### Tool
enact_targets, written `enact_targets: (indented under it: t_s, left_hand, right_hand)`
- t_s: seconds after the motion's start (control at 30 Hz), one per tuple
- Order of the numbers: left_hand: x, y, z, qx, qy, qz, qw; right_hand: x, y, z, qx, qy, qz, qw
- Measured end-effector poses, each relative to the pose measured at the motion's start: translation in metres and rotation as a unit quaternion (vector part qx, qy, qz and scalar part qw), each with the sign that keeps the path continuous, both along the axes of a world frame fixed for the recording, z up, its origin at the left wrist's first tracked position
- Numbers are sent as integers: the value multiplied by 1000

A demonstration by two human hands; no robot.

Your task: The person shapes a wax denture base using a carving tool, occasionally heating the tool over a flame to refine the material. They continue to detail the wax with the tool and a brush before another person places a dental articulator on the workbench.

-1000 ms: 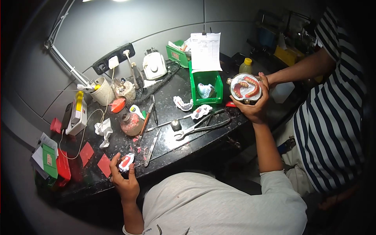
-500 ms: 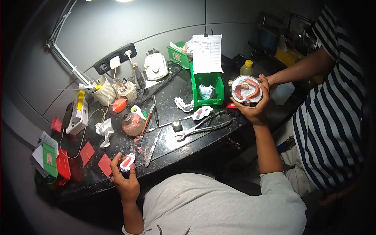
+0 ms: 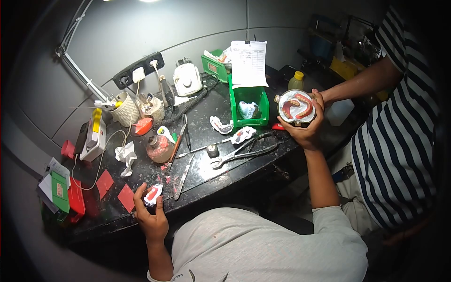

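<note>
Between the fingers and thumb of my left hand [image 3: 152,217] is a small white plaster cast with red wax [image 3: 152,193], held over the front edge of the bench. My right hand [image 3: 310,130] is wrapped round a round flask [image 3: 296,108] with white plaster, in which two pink arches with teeth lie. A co-worker's arm [image 3: 364,84] reaches in from the right, and its hand is mostly hidden behind the flask. Two more plaster casts [image 3: 221,125] [image 3: 243,135] lie on the bench between my hands.
Pliers [image 3: 244,152], a knife [image 3: 184,178], a glass burner [image 3: 159,149] and red wax sheets [image 3: 126,198] lie on the black bench. Behind stand a green bin [image 3: 250,123] and a yellow-capped bottle [image 3: 296,82]. A person in a striped shirt [image 3: 394,136] stands at the right.
</note>
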State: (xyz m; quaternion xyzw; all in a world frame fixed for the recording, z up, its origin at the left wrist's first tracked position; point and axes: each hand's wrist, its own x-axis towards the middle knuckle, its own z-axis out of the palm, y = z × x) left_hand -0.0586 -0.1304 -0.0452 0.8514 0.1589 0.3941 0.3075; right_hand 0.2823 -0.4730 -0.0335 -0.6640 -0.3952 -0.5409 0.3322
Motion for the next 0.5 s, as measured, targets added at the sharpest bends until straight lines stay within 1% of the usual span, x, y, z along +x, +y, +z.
enact_targets:
  t_s: [0.13,0.2,0.33,0.4,0.5]
  left_hand:
    - [-1,1,-1,10,0,1,1000]
    - [-2,1,-1,-16,12,-3,1000]
    - [-1,0,0,-18,12,-4,1000]
    - [0,0,0,9,1,4,1000]
    - [0,0,0,15,3,5,1000]
  right_hand:
    - [1,0,-1,2,-3,4,1000]
    - [1,0,-1,2,-2,4,1000]
    - [2,0,-1,5,-1,7,1000]
    - [2,0,-1,5,0,7,1000]
    - [0,1,0,1,0,6,1000]
